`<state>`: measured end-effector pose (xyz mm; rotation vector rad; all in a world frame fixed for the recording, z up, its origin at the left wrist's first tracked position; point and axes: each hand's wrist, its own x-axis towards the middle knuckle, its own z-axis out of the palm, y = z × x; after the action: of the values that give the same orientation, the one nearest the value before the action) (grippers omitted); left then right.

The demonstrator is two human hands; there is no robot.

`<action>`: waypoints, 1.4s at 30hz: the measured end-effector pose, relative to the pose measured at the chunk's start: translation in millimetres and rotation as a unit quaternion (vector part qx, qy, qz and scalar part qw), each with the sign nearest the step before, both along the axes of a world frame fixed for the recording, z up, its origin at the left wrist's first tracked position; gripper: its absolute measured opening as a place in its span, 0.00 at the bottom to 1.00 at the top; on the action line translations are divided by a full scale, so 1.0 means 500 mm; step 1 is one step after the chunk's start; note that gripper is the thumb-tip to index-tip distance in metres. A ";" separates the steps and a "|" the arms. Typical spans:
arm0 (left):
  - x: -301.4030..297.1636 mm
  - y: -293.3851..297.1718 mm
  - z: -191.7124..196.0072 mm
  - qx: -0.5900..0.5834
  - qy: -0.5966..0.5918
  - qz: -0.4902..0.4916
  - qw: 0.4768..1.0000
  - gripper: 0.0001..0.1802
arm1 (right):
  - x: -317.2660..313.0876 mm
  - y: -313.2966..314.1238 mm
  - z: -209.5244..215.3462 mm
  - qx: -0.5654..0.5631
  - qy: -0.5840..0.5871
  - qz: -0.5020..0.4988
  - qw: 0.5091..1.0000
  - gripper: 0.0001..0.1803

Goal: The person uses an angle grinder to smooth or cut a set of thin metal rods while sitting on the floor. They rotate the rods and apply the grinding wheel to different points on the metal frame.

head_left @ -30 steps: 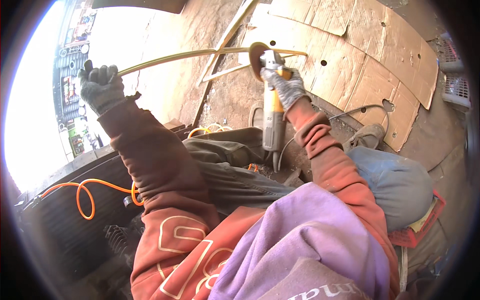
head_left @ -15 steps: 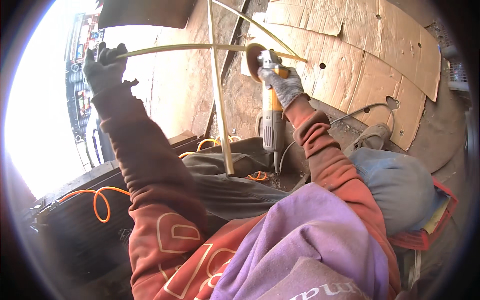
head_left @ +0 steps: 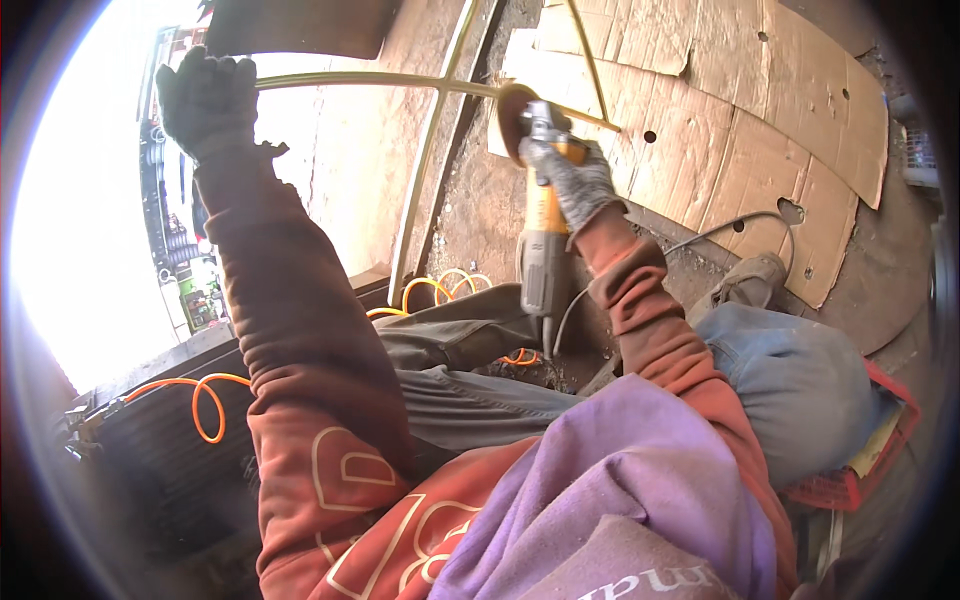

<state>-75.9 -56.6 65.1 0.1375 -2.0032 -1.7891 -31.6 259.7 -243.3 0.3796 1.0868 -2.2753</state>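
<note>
My left hand (head_left: 210, 105), in a dark glove, is closed round the left end of a gold-coloured metal frame (head_left: 370, 79) made of thin crossing bars. One bar runs sideways from that hand to the grinder; another crosses it and slants toward my legs. My right hand (head_left: 575, 180), in a grey knit glove, grips the head of a yellow and grey angle grinder (head_left: 543, 255). Its round brown disc (head_left: 515, 122) meets the sideways bar near the right end, though exact contact is hard to tell. The grinder's body points down toward me.
Flattened cardboard sheets (head_left: 690, 140) cover the floor at the far right. An orange coiled hose (head_left: 208, 410) runs by my left side. A grey cord (head_left: 700, 236) trails past my shoe (head_left: 752, 280). A red plastic crate (head_left: 850, 485) is beneath me at right. A dark panel (head_left: 300, 25) stands far left.
The metal frame has turned: its crossing bar's near end swung left and away from me. My left hand rose slightly and rolled over with the bar. The grinder stayed almost in place.
</note>
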 end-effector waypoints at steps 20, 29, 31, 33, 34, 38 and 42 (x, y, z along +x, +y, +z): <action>0.093 0.103 -0.044 -0.019 -0.047 0.133 0.990 0.23 | -0.002 0.062 -0.040 0.037 -0.062 0.001 0.997 0.27; 0.119 0.090 -0.023 0.065 -0.011 0.065 0.996 0.24 | -0.001 0.074 -0.050 0.036 -0.071 0.029 0.996 0.25; 0.112 0.084 -0.029 0.100 -0.002 0.038 0.994 0.24 | -0.002 0.080 -0.050 0.043 -0.090 0.000 0.995 0.22; 0.105 0.083 -0.032 0.127 0.005 0.023 0.992 0.24 | 0.014 0.055 -0.027 0.057 -0.037 0.011 0.998 0.21; 0.103 0.092 -0.031 0.106 0.003 0.037 0.994 0.24 | 0.021 0.042 -0.011 0.082 -0.001 0.025 0.996 0.21; 0.126 0.055 -0.009 0.128 -0.007 0.001 0.992 0.22 | 0.021 0.027 0.053 0.026 0.036 0.058 0.997 0.26; 0.125 0.036 -0.023 0.131 -0.007 0.008 0.991 0.18 | -0.001 0.065 -0.040 0.037 -0.071 -0.019 0.997 0.31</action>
<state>-13.5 -38.7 53.8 0.2470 -1.7615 -2.0393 -32.2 292.2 -263.3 0.5868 1.1022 -2.2078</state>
